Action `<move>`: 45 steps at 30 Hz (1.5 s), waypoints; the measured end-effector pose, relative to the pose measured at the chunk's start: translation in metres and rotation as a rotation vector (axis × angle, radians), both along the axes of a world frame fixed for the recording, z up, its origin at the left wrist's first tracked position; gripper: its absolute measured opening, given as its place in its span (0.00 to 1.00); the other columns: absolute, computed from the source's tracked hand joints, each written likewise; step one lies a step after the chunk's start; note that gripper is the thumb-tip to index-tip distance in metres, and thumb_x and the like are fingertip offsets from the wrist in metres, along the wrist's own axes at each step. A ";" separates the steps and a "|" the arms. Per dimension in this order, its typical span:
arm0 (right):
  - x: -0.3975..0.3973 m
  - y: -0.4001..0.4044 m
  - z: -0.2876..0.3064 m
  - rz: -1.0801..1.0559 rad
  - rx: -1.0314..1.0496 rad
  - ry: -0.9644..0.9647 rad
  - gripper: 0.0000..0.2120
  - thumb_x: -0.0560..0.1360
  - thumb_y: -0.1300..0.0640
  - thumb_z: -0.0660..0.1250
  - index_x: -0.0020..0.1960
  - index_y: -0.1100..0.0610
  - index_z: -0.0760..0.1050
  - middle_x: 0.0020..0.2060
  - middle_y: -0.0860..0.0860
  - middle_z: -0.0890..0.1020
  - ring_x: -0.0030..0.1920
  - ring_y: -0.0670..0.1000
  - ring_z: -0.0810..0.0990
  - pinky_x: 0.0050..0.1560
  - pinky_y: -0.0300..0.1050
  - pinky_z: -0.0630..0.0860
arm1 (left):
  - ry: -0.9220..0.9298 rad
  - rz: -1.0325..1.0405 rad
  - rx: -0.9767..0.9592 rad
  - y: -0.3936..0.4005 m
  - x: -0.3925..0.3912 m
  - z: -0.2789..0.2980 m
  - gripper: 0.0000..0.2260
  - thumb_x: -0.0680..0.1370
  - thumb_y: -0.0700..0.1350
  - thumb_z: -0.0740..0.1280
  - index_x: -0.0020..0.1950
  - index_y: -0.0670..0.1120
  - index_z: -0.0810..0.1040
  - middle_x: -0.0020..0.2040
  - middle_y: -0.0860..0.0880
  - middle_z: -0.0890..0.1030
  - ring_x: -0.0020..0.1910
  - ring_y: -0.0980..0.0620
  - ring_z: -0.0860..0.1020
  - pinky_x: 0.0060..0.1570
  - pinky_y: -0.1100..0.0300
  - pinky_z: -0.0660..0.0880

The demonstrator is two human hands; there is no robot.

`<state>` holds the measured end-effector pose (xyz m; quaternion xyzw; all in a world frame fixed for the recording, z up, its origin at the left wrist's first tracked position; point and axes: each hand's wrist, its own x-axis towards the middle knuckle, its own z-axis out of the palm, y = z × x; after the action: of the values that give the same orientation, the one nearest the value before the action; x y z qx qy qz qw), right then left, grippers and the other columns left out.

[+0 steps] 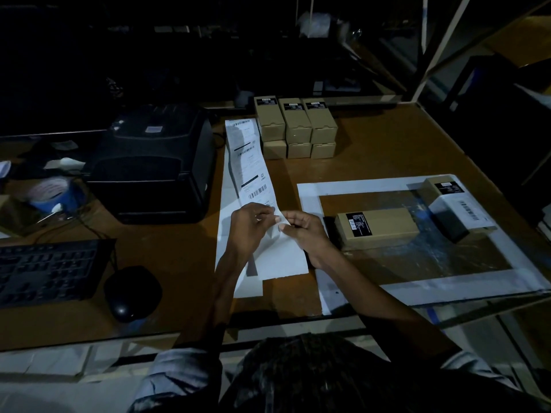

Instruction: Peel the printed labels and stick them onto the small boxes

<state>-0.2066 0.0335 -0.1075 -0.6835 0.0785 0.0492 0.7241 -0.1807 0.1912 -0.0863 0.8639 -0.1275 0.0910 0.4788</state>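
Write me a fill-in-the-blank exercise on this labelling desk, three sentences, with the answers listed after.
1. The left hand and right hand both pinch the strip of printed ____.
2. The label printer sits to the ____ of the label strip.
3. The box lying nearest the right hand is inside the ____ taped frame.

Missing words: labels; left; white

A dim packing and shipping station in a stockroom or small warehouse. Shown by a black label printer (152,162) on a brown worktable (387,144), a strip of printed barcode labels (250,165), stacked small cardboard boxes (296,128), a roll of blue tape (52,193), keyboard (44,271) and mouse (131,293), metal shelving (441,46) behind.
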 end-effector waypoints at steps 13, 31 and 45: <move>-0.004 0.000 0.007 0.003 -0.027 -0.017 0.13 0.77 0.67 0.70 0.58 0.54 0.83 0.52 0.47 0.87 0.53 0.47 0.85 0.51 0.41 0.81 | -0.122 -0.101 0.268 0.001 0.009 0.000 0.08 0.77 0.42 0.72 0.53 0.39 0.86 0.54 0.42 0.85 0.50 0.44 0.83 0.57 0.50 0.79; -0.003 0.004 0.005 -0.068 -0.093 -0.004 0.16 0.75 0.66 0.74 0.61 0.57 0.83 0.54 0.47 0.86 0.53 0.44 0.84 0.51 0.36 0.80 | -0.113 -0.171 0.362 0.003 0.013 -0.003 0.08 0.79 0.42 0.69 0.55 0.40 0.84 0.55 0.43 0.84 0.50 0.45 0.82 0.49 0.64 0.71; -0.008 -0.005 0.013 -0.167 -0.192 0.063 0.17 0.75 0.67 0.72 0.55 0.48 0.76 0.51 0.56 0.84 0.51 0.56 0.84 0.53 0.56 0.83 | 0.026 -0.019 0.177 0.026 0.028 0.006 0.10 0.83 0.44 0.64 0.55 0.39 0.81 0.58 0.42 0.83 0.52 0.46 0.82 0.49 0.56 0.81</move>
<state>-0.2142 0.0281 -0.0948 -0.7389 0.1622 0.0027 0.6540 -0.1531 0.2169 -0.0803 0.9027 -0.1369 0.0638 0.4028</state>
